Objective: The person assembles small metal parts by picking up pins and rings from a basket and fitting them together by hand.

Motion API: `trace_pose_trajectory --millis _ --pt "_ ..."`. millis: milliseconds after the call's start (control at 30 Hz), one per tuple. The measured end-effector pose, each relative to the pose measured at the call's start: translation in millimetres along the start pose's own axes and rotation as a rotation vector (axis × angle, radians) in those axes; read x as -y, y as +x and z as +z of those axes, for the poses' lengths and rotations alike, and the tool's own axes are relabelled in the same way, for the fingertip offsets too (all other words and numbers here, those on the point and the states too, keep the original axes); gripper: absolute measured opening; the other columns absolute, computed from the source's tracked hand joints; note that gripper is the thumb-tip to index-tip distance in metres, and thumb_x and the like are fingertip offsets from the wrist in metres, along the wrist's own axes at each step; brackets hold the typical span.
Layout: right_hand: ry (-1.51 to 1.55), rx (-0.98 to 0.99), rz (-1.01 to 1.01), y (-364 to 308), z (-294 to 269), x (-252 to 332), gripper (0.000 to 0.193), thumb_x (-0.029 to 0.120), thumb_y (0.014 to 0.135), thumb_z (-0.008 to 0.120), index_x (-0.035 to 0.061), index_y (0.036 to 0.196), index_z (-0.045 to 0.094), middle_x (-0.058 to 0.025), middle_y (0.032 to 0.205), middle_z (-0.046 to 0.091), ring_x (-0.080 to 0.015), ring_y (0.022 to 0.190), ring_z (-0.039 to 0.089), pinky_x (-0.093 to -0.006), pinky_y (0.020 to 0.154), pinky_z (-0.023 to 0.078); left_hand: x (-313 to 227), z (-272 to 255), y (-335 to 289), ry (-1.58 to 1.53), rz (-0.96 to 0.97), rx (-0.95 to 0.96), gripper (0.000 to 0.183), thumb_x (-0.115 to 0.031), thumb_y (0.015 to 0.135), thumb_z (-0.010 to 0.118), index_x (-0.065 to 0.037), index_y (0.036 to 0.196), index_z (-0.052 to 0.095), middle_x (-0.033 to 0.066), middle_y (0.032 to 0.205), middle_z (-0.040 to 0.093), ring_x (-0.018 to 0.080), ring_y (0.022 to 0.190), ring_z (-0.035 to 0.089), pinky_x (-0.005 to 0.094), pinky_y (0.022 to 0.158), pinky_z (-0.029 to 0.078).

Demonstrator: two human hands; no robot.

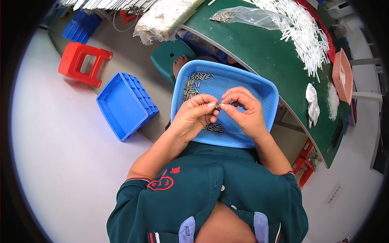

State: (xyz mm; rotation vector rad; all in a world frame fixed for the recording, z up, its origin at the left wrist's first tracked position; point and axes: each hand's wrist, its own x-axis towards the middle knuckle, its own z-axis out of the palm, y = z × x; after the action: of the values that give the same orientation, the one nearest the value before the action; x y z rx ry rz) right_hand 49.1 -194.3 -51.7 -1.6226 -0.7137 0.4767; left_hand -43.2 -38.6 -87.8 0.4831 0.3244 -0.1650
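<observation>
My left hand (pixel 195 112) and my right hand (pixel 245 111) meet above a light blue mesh basket (pixel 265 87) on my lap. Both are closed, thumbs and fingertips pinching a small brownish metal piece (pixel 217 106) between them. Its exact shape is mostly hidden by the fingers. Inside the basket, many small metal cylinders (pixel 189 88) lie heaped along the left side. More of these cylinders show below my left hand, near the basket's front wall.
To the right stands a green table (pixel 251 48) with a pile of white sticks (pixel 304 36), a clear bag of metal pieces (pixel 247 17) and a white glove (pixel 312 103). Blue stacked bins (pixel 121 107) and a red stool (pixel 81 65) are on the left.
</observation>
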Motion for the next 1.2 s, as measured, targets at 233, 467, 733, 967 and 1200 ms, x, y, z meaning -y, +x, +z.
trace_pose_trajectory --millis 233,467,733,967,1200 --pt "-0.114 -0.022 -0.111 1.4 2.7 1.3 0.008 0.0 0.074 0.066 0.0022 0.081 0.063 -0.0079 0.088 0.06 -0.0141 0.075 0.058 -0.0243 0.061 0.048 0.7 0.8 -0.2 0.018 -0.005 -0.009 0.011 -0.006 0.087 0.06 -0.001 0.097 0.059 0.0072 0.089 0.063 0.0136 0.077 0.06 0.0248 0.065 0.05" --pt "-0.292 -0.051 -0.234 2.8 3.5 -0.5 0.011 0.0 0.07 0.067 0.0045 0.078 0.061 -0.0071 0.08 0.062 -0.0209 0.07 0.059 -0.0296 0.062 0.048 4.4 -1.2 1.4 -0.018 -0.003 -0.016 0.01 -0.006 0.087 0.06 -0.001 0.096 0.058 0.0084 0.087 0.063 0.0145 0.075 0.06 0.025 0.065 0.049" --pt "-0.465 -0.011 -0.361 3.1 3.0 -1.5 0.009 0.003 0.071 0.066 0.005 0.078 0.061 -0.0074 0.078 0.063 -0.0249 0.072 0.06 -0.0331 0.064 0.048 4.1 0.1 1.3 0.043 0.028 -0.075 0.01 -0.008 0.088 0.06 0.0 0.094 0.059 0.0081 0.084 0.062 0.0145 0.073 0.058 0.0251 0.064 0.049" --pt "-0.263 0.079 -0.136 1.1 -2.0 4.5 0.012 0.005 0.071 0.068 0.0045 0.08 0.06 -0.0076 0.078 0.061 -0.0245 0.072 0.059 -0.0345 0.064 0.048 1.8 0.3 -0.3 0.061 -0.034 -0.029 0.012 -0.013 0.088 0.062 -0.002 0.092 0.059 0.0058 0.082 0.062 0.0128 0.07 0.056 0.0238 0.061 0.047" --pt "-0.329 0.031 -0.279 3.8 4.1 -0.7 0.016 0.005 0.067 0.07 0.0048 0.079 0.059 -0.0082 0.079 0.059 -0.0258 0.074 0.057 -0.0355 0.065 0.047 0.3 -1.5 -0.3 0.092 -0.075 -0.002 0.017 -0.02 0.088 0.062 -0.003 0.091 0.059 0.0045 0.081 0.062 0.0112 0.07 0.054 0.0236 0.06 0.045"
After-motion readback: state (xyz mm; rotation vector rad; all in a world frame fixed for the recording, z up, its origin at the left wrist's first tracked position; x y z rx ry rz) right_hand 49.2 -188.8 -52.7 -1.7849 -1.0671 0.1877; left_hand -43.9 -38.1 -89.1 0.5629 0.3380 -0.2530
